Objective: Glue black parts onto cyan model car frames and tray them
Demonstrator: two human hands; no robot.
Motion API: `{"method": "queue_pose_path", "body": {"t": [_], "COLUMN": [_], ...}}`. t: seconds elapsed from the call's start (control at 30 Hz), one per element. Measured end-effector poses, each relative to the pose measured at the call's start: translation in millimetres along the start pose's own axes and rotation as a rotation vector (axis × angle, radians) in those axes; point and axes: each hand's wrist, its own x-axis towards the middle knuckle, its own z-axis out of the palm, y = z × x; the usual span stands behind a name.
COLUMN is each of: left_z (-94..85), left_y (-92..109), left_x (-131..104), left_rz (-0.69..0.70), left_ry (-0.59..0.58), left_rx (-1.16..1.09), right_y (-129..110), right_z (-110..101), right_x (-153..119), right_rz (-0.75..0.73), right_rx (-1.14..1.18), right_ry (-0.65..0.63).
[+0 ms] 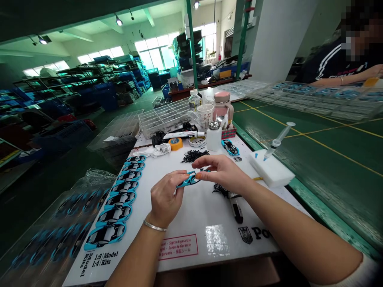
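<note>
Forearms [134, 249] foremost, a blue frame [188, 182] is pinched by the left hand [164, 195]; grip by the right hand [224, 172] cannot be told. Seemingly finished frames [122, 197] are aligned; black strips [194, 156] are left.

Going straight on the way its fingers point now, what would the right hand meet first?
Most likely the blue frame held in the left hand. The thumb of the right hand appears right at it, though depth is unclear.
</note>
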Motion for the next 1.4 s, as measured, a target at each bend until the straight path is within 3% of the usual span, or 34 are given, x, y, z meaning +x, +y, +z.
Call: {"method": "queue_pose_path", "body": {"t": [0.13, 0.83, 1.17, 1.27, 1.4], "left_z": [0.3, 0.5, 2.9, 4.6, 3.5], "left_y": [0, 3, 0, 0, -1], "left_x": [0, 1, -4, -4, 2], "left_rz": [0.012, 0.041, -0.045, -0.173, -0.662], "left_ry": [-0.012, -0.001, -0.022, -0.046, -0.073], "left_rx": [-0.042, -0.064, -0.023, -0.063, -0.363], "right_y": [0, 2, 11, 12, 10], "right_z": [2, 6, 5, -4, -12], "right_x": [0, -1, 3, 4, 6], "right_rz": [0.035, 0.02, 0.107, 0.148, 0.088], "right_rx": [0.062, 0.152, 0.186, 0.213, 0.198], "right_ry": [-0.065, -0.056, -0.1, -0.127, -0.019]}}
